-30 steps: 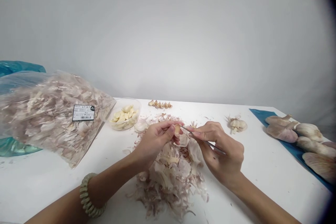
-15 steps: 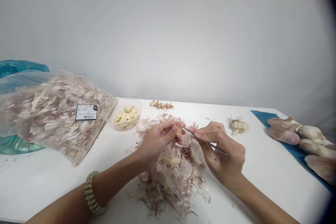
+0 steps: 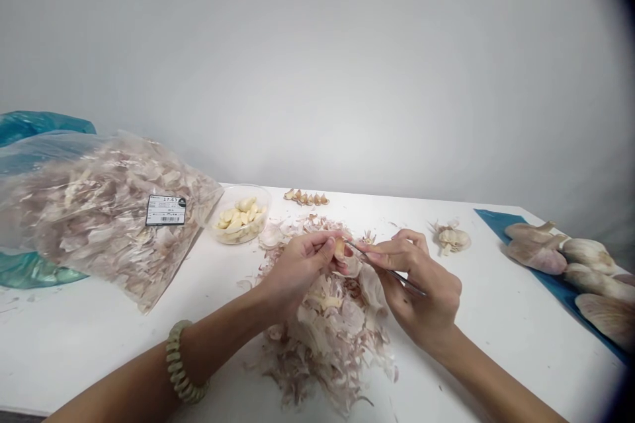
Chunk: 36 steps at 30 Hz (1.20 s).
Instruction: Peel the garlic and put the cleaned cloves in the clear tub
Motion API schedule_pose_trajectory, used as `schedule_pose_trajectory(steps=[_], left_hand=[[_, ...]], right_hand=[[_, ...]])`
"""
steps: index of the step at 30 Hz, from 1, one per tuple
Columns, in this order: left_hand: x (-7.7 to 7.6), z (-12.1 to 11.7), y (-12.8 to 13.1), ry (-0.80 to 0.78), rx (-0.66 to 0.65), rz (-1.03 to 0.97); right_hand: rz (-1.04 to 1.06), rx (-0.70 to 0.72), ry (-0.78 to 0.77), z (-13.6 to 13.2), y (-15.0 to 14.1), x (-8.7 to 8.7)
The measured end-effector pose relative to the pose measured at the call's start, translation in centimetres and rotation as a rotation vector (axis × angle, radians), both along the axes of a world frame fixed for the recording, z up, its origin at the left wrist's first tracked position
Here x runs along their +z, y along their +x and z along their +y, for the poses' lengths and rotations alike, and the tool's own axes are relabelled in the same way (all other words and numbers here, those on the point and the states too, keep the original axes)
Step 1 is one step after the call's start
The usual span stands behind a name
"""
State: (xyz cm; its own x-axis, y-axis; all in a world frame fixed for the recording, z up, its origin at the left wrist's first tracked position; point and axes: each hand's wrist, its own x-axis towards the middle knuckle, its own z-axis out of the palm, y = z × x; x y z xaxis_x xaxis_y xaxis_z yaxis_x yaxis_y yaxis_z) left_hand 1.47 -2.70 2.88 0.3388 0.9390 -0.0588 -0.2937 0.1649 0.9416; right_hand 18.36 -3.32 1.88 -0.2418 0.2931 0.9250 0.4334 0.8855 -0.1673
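A garlic clove (image 3: 340, 248) is pinched between the thumb and fingers of my left hand (image 3: 302, 269). My right hand (image 3: 421, 281) is closed around a thin metal tool, seemingly a small knife (image 3: 404, 280), whose tip meets the upper part of the clove. Whether the tip has cut into the skin cannot be made out. Beneath both hands spreads a heap of garlic skins (image 3: 327, 337). Beyond my left hand stands a clear plastic bowl (image 3: 214, 238) holding peeled garlic cloves (image 3: 241, 215).
A bulging clear bag of garlic skins (image 3: 114, 205) lies on the left over teal plastic (image 3: 44, 271). Unpeeled cloves (image 3: 306, 197) form a row at the back. A partly broken garlic bulb (image 3: 452, 238) sits right of centre; whole bulbs (image 3: 538, 254) rest on blue plastic (image 3: 496, 217).
Both hands stay almost in place, with the tool tip still at the clove. The clove appears slightly turned in my left fingers.
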Motion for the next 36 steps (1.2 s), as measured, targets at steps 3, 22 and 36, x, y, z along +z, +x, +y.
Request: schedule_pose_trajectory(steps=[3, 22, 36], left_hand=[[0.0, 0.0, 0.0, 0.003, 0.008, 0.006], [-0.4, 0.4, -0.3, 0.008, 0.149, -0.025], [-0.2, 1.1, -0.8, 0.02, 0.154, -0.123]], right_hand=[[-0.011, 0.0, 0.002, 0.0, 0.0, -0.1], [-0.073, -0.021, 0.018, -0.2, 0.0, -0.3], [-0.069, -0.005, 0.012, -0.5, -0.5, 0.0]])
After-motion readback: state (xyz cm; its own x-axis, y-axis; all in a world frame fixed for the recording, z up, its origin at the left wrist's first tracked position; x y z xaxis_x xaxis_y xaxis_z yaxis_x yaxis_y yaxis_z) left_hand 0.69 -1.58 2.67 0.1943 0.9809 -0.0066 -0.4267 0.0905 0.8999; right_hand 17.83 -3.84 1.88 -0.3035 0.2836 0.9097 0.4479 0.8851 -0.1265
